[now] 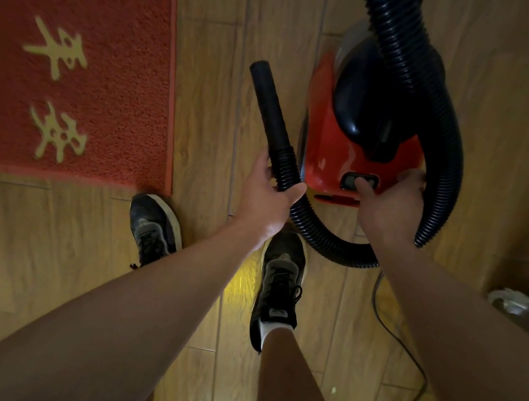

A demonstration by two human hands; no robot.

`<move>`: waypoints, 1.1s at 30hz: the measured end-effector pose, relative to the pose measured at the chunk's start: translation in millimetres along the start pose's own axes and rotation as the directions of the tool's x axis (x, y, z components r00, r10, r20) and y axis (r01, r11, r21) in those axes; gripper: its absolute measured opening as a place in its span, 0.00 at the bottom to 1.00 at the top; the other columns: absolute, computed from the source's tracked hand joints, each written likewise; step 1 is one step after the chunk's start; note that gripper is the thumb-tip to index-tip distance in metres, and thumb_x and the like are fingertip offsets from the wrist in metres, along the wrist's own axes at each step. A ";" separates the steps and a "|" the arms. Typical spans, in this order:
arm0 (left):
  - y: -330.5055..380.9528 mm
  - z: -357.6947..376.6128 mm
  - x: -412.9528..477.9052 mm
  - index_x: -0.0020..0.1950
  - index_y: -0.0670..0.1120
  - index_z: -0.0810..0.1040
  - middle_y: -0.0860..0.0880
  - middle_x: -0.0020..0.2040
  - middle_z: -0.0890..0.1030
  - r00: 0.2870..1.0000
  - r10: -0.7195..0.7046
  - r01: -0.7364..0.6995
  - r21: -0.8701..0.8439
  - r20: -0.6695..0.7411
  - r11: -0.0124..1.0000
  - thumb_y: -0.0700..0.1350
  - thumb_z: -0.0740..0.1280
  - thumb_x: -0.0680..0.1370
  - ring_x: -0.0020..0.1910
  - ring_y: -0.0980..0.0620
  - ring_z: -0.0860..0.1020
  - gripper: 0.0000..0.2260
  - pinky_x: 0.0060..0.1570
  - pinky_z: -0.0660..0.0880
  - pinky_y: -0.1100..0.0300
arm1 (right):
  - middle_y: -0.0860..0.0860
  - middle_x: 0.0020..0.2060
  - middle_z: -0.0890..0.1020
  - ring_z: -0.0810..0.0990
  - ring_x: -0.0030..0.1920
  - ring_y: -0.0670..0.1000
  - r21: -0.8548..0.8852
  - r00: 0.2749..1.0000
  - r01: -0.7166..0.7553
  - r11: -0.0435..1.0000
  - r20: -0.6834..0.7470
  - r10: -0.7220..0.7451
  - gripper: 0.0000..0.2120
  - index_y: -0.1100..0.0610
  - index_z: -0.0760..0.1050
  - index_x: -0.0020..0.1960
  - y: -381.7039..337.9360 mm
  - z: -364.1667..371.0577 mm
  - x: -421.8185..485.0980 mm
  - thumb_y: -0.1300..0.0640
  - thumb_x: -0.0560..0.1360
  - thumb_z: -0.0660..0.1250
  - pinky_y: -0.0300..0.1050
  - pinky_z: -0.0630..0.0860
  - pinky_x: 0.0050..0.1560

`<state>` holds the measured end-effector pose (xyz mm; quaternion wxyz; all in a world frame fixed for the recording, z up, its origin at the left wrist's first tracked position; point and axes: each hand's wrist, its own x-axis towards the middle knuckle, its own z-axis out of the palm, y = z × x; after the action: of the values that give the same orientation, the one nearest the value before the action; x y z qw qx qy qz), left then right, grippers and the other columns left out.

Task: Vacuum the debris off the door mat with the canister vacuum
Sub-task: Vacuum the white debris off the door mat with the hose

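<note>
Underfoot, a floor [217,54] of wood-look planks in dim, yellowish light. No worktop in view, only the floor.

One red door mat [109,99] with pale yellow characters, flat on the floor in the upper left of the frame, its lower right corner just beside the toe of one shoe. Debris on it too fine to make out.

One red and black vacuum [324,154], right of centre near the top, on the floor and well apart from the mat. One black ribbed hose [424,80], down from the top edge, across the canister, looping round its right side and back under to the centre. One smooth black nozzle [270,100] at the hose's end, tilted toward the upper left, in the air over bare floor between mat and canister. One thin dark cord [405,354] trailing over the planks at lower right. Two dark shoes [283,272] low in the centre. One small pale speck [333,390] on the floor lower down. Something white and crumpled [514,300] at the right edge, unclear what.

Two bare hands, both arms stretched forward. Left hand [267,197]: grip closed round the ribbed hose just below the nozzle, thumb and fingers wrapped about it. Right hand [392,203]: grip over the near end of the canister, fingers curled round its right edge, thumb laid on the dark switch [349,179].
</note>
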<state>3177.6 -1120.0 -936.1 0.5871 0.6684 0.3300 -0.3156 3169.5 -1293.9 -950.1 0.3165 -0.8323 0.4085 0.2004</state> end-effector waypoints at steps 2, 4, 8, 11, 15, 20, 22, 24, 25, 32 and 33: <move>-2.5 1.9 0.8 0.75 0.53 0.67 0.49 0.55 0.82 1.000 -0.011 0.011 -0.002 0.011 1.000 0.35 0.72 0.78 0.52 0.50 0.83 0.29 0.52 0.82 0.56 | 0.57 0.67 0.76 0.77 0.65 0.58 -0.010 1.000 -0.008 1.000 0.008 0.008 0.32 0.61 0.65 0.72 -0.7 -0.6 0.7 0.50 0.75 0.75 0.50 0.74 0.65; -4.8 3.8 1.0 0.76 0.55 0.67 0.50 0.57 0.83 1.000 -0.020 0.020 0.015 0.023 1.000 0.36 0.73 0.78 0.55 0.48 0.83 0.31 0.58 0.81 0.48 | 0.57 0.68 0.75 0.77 0.66 0.58 -0.015 1.000 -0.019 1.000 0.010 0.019 0.32 0.60 0.64 0.72 -2.9 -1.7 0.6 0.51 0.75 0.75 0.50 0.74 0.66; -5.8 5.5 -0.1 0.77 0.53 0.66 0.50 0.57 0.82 0.999 -0.027 0.027 0.001 0.029 1.000 0.35 0.72 0.78 0.54 0.50 0.83 0.31 0.53 0.80 0.56 | 0.56 0.69 0.75 0.76 0.67 0.57 -0.022 1.000 -0.017 1.000 0.012 0.018 0.34 0.60 0.63 0.74 -5.3 -4.2 0.0 0.51 0.75 0.75 0.50 0.73 0.67; -4.9 4.3 0.1 0.77 0.53 0.66 0.50 0.57 0.82 0.999 -0.025 0.025 0.003 0.028 1.000 0.35 0.71 0.79 0.53 0.51 0.83 0.31 0.51 0.81 0.57 | 0.57 0.68 0.76 0.77 0.66 0.58 -0.035 1.000 -0.004 0.999 0.011 0.005 0.32 0.61 0.65 0.72 -4.5 -4.1 -1.5 0.51 0.76 0.74 0.47 0.72 0.64; -3.5 3.4 -1.6 0.77 0.54 0.65 0.50 0.56 0.82 0.999 -0.023 0.022 0.033 0.028 0.999 0.36 0.72 0.78 0.52 0.49 0.83 0.31 0.57 0.82 0.47 | 0.57 0.65 0.76 0.78 0.64 0.58 -0.020 1.000 -0.006 1.000 0.012 0.006 0.28 0.60 0.66 0.70 -2.9 -3.5 -5.6 0.50 0.77 0.73 0.43 0.70 0.57; -0.8 1.9 -3.2 0.79 0.52 0.64 0.50 0.57 0.82 0.999 -0.009 0.008 0.030 0.043 1.000 0.35 0.71 0.79 0.54 0.49 0.82 0.32 0.60 0.81 0.49 | 0.57 0.65 0.76 0.78 0.63 0.58 0.009 1.000 -0.002 1.000 0.026 0.002 0.32 0.60 0.65 0.71 -1.6 -3.5 -10.0 0.46 0.75 0.74 0.48 0.75 0.61; 0.6 0.9 -4.3 0.78 0.51 0.65 0.50 0.56 0.81 0.999 0.003 -0.004 0.029 0.045 1.000 0.35 0.71 0.79 0.53 0.50 0.82 0.31 0.59 0.81 0.50 | 0.57 0.65 0.76 0.78 0.63 0.57 0.023 0.999 0.001 1.000 0.038 -0.002 0.34 0.59 0.64 0.72 -2.4 -3.6 -13.3 0.45 0.74 0.74 0.49 0.75 0.61; 2.0 -0.7 -5.5 0.77 0.51 0.66 0.51 0.55 0.81 0.999 0.010 -0.012 0.032 0.047 0.999 0.35 0.71 0.79 0.53 0.50 0.82 0.30 0.58 0.81 0.51 | 0.56 0.65 0.75 0.78 0.63 0.57 0.016 0.999 0.015 1.000 0.052 -0.016 0.35 0.59 0.64 0.73 -4.0 -3.5 -19.0 0.46 0.75 0.74 0.48 0.74 0.60; 2.6 -2.1 -5.8 0.77 0.52 0.66 0.51 0.55 0.81 0.999 0.010 -0.012 0.036 0.046 0.999 0.35 0.71 0.79 0.54 0.50 0.82 0.30 0.58 0.81 0.52 | 0.56 0.66 0.75 0.78 0.63 0.57 0.010 0.998 0.031 0.999 0.058 -0.032 0.35 0.58 0.64 0.73 -4.5 -2.8 -22.4 0.46 0.75 0.74 0.49 0.74 0.60; 5.6 -19.1 -8.6 0.78 0.53 0.65 0.50 0.54 0.80 1.000 0.002 -0.003 0.046 0.020 0.999 0.36 0.71 0.79 0.51 0.52 0.81 0.30 0.51 0.81 0.55 | 0.51 0.65 0.76 0.78 0.62 0.52 -0.020 0.984 0.143 0.990 0.108 -0.140 0.34 0.53 0.64 0.75 -18.3 0.6 -48.6 0.43 0.75 0.72 0.50 0.77 0.61; 6.0 -23.3 -8.5 0.77 0.54 0.65 0.50 0.53 0.80 1.000 0.000 -0.001 0.052 0.018 0.999 0.37 0.71 0.79 0.51 0.51 0.81 0.30 0.53 0.81 0.52 | 0.52 0.64 0.76 0.78 0.62 0.53 -0.039 0.981 0.158 0.987 0.121 -0.152 0.32 0.53 0.65 0.74 -21.9 1.5 -52.5 0.43 0.76 0.71 0.50 0.77 0.61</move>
<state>3178.4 -1098.0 -923.2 0.5726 0.6807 0.3160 -0.3299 3156.3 -1253.6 -912.2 0.3346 -0.8557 0.3182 0.2335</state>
